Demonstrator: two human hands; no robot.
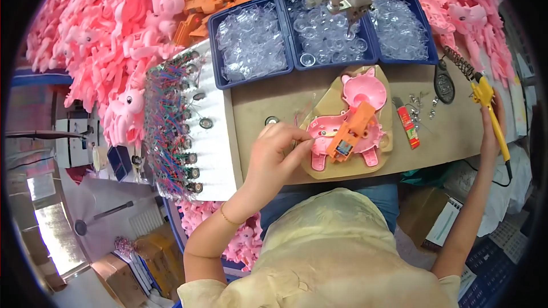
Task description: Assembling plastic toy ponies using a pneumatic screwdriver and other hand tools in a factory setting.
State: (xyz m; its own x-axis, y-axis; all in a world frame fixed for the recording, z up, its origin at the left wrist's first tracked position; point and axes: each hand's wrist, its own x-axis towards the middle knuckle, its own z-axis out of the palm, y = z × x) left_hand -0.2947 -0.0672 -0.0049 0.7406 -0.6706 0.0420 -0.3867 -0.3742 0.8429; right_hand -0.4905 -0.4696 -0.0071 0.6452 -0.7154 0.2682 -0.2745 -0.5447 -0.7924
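My left hand [279, 147] is closed in a pinch, its thumb and forefinger at the left edge of a pink animal-shaped toy shell [365, 91]. What the fingertips hold is too small to make out. The shell lies open side up in a tan holder [383, 151], with an orange plastic housing [352, 131] slanted across it. Just beyond the left hand, a small round speaker [272, 120] lies on the table. Far to the right, my right hand [492, 128] is wrapped around a yellow corded hand tool [484, 92] hung from a coiled spring.
Three blue bins [251, 43] of clear plastic parts stand at the back, beneath a metal machine head [348, 1]. Wired speakers [171, 120] cover a white board at left. Pink toy shells [123, 28] are heaped behind. A red tube [407, 125] lies near small metal parts [421, 105].
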